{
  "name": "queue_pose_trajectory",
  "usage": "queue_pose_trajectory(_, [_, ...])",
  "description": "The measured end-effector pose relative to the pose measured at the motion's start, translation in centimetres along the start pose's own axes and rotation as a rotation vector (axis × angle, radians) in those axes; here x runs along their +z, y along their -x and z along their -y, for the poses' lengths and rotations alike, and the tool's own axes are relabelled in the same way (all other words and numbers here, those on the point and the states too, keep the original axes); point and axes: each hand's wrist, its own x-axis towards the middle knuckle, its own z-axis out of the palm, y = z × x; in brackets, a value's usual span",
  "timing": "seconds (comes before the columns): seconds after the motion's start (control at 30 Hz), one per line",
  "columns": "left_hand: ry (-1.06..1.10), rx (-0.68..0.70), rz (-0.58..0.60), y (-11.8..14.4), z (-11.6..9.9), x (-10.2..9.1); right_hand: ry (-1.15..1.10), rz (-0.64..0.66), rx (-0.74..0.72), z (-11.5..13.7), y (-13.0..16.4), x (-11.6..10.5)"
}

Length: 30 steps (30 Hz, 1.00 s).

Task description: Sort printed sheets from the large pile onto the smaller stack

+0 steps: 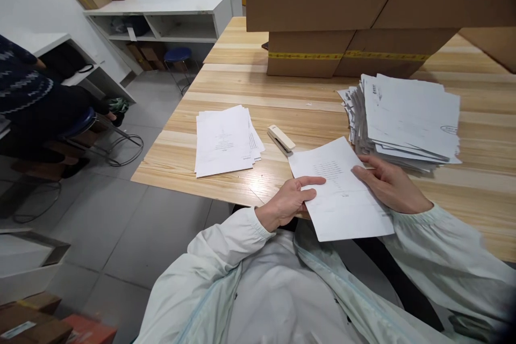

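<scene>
Paper is the weak point: a thin set of printed sheets (341,193) hangs half off the near edge of the wooden table (226,177), held only at its two sides. The left hand (288,201) pinches the left edge, thumb below and forefinger stretched across the top; the right hand (389,183) lies on the right edge with fingers curled over it, and I cannot tell whether its thumb grips underneath. If either hold slackens, the overhanging part may sag, or the sheets may slide out of line with one another.

Just beside the top corner lies a cream stapler (281,138), close enough that a nudge from the sheets could shove it. Near the right hand, the tall, ragged stack of papers (407,118) leans unevenly and a brush of the sleeve might spill it. A neater pile (223,140) sits well to the left.

Print on every page is too small to read. Cardboard boxes (346,11) block the far table, and a seated person (28,97) at left is cut off.
</scene>
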Motion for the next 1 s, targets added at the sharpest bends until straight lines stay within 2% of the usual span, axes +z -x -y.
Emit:
queue_pose_trajectory(0.1, [0.001,0.03,-0.021,0.0,0.0,0.1,0.005,0.094,0.068,0.2,-0.1,0.4])
queue_pose_trajectory(0.17, [0.005,0.061,-0.04,-0.2,-0.1,0.0,0.08,0.072,0.029,0.4,-0.4,0.5])
queue_pose_trajectory(0.27, [0.002,0.089,-0.067,-0.6,-0.3,-0.2,0.441,0.018,-0.123,1.6,-0.4,-0.3])
queue_pose_trajectory(0.33, [-0.002,0.099,-0.09,-0.8,-0.4,-0.4,0.755,-0.047,-0.264,3.6,0.0,-1.7])
queue_pose_trajectory(0.4, [-0.004,0.098,-0.105,-0.8,-0.6,-0.5,0.976,-0.135,-0.428,6.6,0.5,-3.1])
queue_pose_trajectory(0.5, [-0.007,0.089,-0.11,-0.9,-0.8,-0.5,1.065,-0.187,-0.707,11.9,-0.2,-3.0])
queue_pose_trajectory(0.57, [-0.003,0.083,-0.111,-1.0,-0.8,-0.4,0.964,-0.115,-0.85,14.7,-2.0,-0.5])
queue_pose_trajectory(0.63, [0.012,0.086,-0.125,-1.1,-0.8,-0.3,0.788,-0.021,-0.91,15.9,-4.8,3.7])
queue_pose_trajectory(0.7, [0.027,0.093,-0.152,-1.3,-0.8,-0.2,0.704,0.051,-0.947,15.6,-7.9,8.5])
queue_pose_trajectory(0.8, [0.044,0.085,-0.165,-1.4,-0.8,-0.2,0.69,0.139,-0.939,13.3,-11.6,14.5])
queue_pose_trajectory(0.9, [0.048,0.071,-0.159,-1.6,-1.0,-0.3,0.654,0.158,-0.915,10.8,-13.2,17.6])
queue_pose_trajectory(1.0, [0.038,0.065,-0.158,-1.9,-1.2,-0.3,0.614,0.111,-0.898,9.5,-13.4,18.5])
